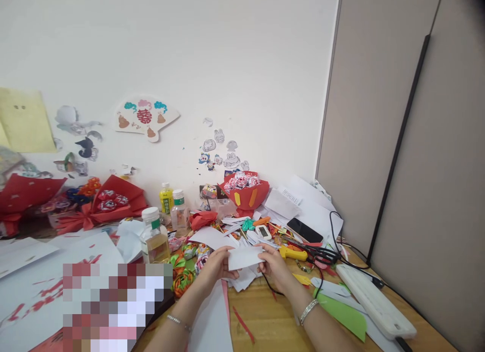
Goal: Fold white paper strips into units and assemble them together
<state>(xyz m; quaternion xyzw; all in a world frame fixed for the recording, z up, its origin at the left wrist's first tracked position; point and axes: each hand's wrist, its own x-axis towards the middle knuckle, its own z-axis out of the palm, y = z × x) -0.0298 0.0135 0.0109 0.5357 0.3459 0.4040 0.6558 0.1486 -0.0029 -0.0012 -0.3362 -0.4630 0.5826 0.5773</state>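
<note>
Between my two hands is a small white rectangle of paper (245,257), lifted a little above the table. My left hand (217,263) pinches its left edge, and my right hand (273,263) grips the right edge. Below it lie more white paper pieces (243,280). A yellow glue gun (293,253) rests just right of my right hand. Left of my left hand are orange and green paper flowers (184,281).
Bottles, among them one with amber liquid (156,248), stand at the left. A red bouquet (244,193) is by the wall. At the right lie a phone (305,231), black cables (322,253), a white power strip (375,301) and green paper (343,311).
</note>
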